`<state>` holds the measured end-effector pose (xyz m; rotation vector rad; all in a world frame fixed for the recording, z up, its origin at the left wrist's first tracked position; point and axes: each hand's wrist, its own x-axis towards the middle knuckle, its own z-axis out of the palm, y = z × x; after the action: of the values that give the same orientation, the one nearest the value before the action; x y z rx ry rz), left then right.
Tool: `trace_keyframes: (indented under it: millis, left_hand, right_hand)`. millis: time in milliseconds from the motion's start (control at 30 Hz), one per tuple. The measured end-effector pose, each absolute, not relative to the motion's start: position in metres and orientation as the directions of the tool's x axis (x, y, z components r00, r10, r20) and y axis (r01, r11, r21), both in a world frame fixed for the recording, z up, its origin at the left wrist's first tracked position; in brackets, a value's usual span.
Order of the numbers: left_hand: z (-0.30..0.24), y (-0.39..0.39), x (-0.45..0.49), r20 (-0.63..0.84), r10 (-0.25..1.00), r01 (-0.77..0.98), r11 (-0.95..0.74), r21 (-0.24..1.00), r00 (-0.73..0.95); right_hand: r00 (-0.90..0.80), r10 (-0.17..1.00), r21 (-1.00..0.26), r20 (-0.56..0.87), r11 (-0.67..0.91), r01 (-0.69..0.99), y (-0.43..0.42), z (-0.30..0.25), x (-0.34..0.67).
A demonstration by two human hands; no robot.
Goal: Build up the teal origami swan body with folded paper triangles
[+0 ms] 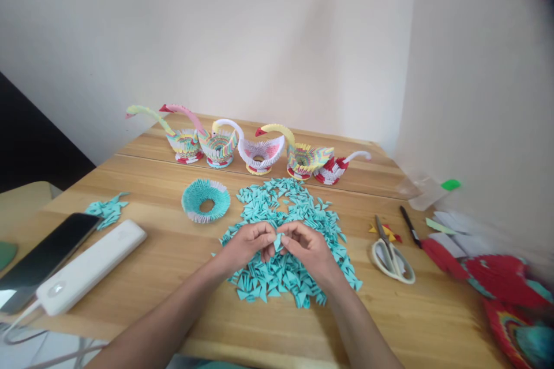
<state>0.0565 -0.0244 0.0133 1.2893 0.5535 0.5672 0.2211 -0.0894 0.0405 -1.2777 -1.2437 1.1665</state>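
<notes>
Between my two hands is a small turquoise folded paper piece [278,241], pinched at its edges. My left hand [254,240] has its thumb and fingers closed on the piece's left side. From the other side, my right hand [308,247] grips it between thumb and forefinger. Both hands are just above a wide pile of turquoise folded paper triangles [298,279] on the wooden table. Left of the pile sits a round turquoise paper bowl [206,200] with some pale lilac pieces and a hole in its middle.
Several folded-paper swans [261,155] line the back of the table [164,323]. At left lie a phone [54,242], a white power bank [93,265] with a cable, and some turquoise pieces [108,209]. Scissors [392,256], a black pen [410,226] and red paper work [497,279] are at right.
</notes>
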Motion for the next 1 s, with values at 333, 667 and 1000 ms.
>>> trace_keyframes:
  millis: [333, 667, 1000]
  left_hand:
    - [0.0195, -0.025, 0.0551, -0.076, 0.651, -0.09, 0.218, 0.972, 0.755]
    - [0.0194, -0.0248, 0.0542, -0.075, 0.638, -0.094, 0.227, 0.969, 0.767]
    - [0.0124, -0.0251, 0.0598, -0.053, 0.698, -0.184, 0.26, 0.948, 0.714]
  right_hand:
    - [0.013, 0.999, -0.998, -0.046, -0.047, 0.033, -0.0905, 0.0461, 0.2199]
    - [0.008, 0.999, -0.998, -0.044, -0.044, 0.038, -0.0897, 0.046, 0.2203]
    - [0.118, 0.988, -0.977, 0.098, 0.073, 0.2, -0.0897, 0.0391, 0.2184]
